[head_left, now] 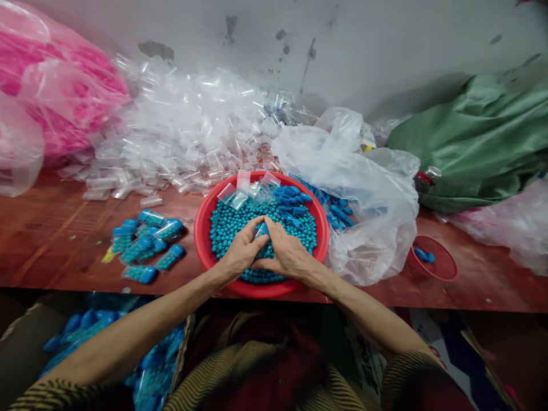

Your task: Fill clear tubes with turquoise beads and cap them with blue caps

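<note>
A red round basin on the wooden table holds many small teal beads, some clear tubes and blue caps. Over the beads my left hand and my right hand meet, fingers closed together round a small clear tube with a blue cap. Both hands rest on the bead pile.
Several filled, capped tubes lie left of the basin. A heap of empty clear tubes is behind, pink bags far left. A clear bag with blue caps, a small red basket and a green sack are right. A box of filled tubes sits below.
</note>
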### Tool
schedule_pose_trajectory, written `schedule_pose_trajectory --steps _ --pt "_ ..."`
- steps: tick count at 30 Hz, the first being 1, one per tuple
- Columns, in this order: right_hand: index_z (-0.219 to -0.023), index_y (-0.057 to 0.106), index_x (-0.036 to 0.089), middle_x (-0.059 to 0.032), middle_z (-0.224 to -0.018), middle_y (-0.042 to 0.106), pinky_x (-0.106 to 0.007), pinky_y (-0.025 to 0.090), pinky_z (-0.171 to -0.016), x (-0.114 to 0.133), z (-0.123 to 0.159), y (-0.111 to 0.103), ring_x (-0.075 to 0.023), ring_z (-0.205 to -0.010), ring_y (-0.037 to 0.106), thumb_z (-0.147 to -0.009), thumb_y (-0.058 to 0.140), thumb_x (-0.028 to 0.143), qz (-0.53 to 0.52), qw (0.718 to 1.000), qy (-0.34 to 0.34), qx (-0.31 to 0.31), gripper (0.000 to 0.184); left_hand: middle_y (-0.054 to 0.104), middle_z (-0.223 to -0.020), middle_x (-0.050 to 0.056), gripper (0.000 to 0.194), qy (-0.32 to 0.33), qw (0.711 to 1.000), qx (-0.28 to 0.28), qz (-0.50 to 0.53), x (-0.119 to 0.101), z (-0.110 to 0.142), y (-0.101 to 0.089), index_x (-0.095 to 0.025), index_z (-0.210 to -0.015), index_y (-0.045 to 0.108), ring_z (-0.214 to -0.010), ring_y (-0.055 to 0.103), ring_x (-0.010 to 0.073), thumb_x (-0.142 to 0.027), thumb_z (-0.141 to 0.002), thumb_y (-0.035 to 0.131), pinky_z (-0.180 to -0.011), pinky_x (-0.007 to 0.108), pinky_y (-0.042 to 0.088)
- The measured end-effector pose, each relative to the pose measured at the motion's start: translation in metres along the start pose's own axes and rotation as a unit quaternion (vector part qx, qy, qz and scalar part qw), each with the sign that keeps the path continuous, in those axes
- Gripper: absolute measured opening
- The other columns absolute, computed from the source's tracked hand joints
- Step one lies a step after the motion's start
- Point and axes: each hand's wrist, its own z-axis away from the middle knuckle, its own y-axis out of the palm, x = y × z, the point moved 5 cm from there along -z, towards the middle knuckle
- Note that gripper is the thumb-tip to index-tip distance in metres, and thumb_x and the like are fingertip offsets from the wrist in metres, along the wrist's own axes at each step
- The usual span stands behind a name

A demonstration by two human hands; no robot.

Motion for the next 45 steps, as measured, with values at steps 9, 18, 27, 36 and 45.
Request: schedule_pose_trajectory --steps 9,18,27,36,45 --pt "-0.136 0.028 0.011 -0.0151 -0.103 0.052 -0.036 0.051 -0.061 0.006 0.000 0.012 -0.0268 -0.084 0.058 -0.074 0.061 0.044 0.075 0.996 0.031 -0.046 0.077 0.054 -0.076 -0.002 0.019 0.016 0.998 -0.041 -0.041 0.004 -0.003 0.004 -0.018 -0.089 0.054 -0.073 0.049 0.0122 -0.030 -0.075 0.057 -0.070 0.023 0.040" --pt "-0.147 0.005 0.016 -0.0214 -0.134 0.040 -0.038 0.051 -0.074 0.006 -0.005 0.015 -0.0270 -0.100 0.059 -0.084 0.054 0.046 0.000 0.998 0.026 0.054 0.085 0.057 -0.073 -0.001 0.030 0.093 0.931 -0.073 -0.346 -0.016 0.007 -0.046 -0.021 -0.109 0.055 -0.064 0.050 0.0142 -0.031 -0.082 0.048 -0.063 0.025 0.039" --pt "-0.132 0.045 0.016 -0.0114 -0.113 0.061 -0.034 0.046 -0.087 -0.021 0.000 0.021 -0.0219 -0.104 0.059 -0.090 0.049 0.035 0.033 0.992 -0.001 0.122 0.046 0.062 -0.102 0.017 0.053 -0.058 0.694 -0.266 -0.667 -0.037 0.033 -0.157 -0.016 -0.132 0.046 -0.081 0.059 0.0313 -0.044 -0.089 0.032 -0.066 0.038 0.043" --pt "-0.126 0.052 0.013 -0.0125 -0.114 0.063 -0.034 0.045 -0.090 -0.016 -0.017 0.014 -0.0215 -0.105 0.060 -0.091 0.050 0.031 0.043 0.995 -0.005 0.093 0.040 0.048 -0.132 0.020 0.049 0.182 0.659 -0.126 -0.719 -0.030 -0.065 -0.099 -0.015 -0.134 0.044 -0.128 0.036 0.0368 -0.024 -0.085 0.044 -0.101 0.052 0.030" --pt "-0.121 0.057 0.016 -0.0102 -0.114 0.066 -0.034 0.045 -0.091 -0.041 -0.021 0.008 -0.0205 -0.104 0.061 -0.088 0.054 0.029 0.011 0.996 0.020 0.081 0.036 0.048 -0.131 0.023 0.048 0.146 0.671 0.021 -0.727 0.011 -0.062 -0.054 -0.007 -0.131 0.045 -0.127 0.041 0.0323 -0.008 -0.086 0.028 -0.101 0.050 0.034"
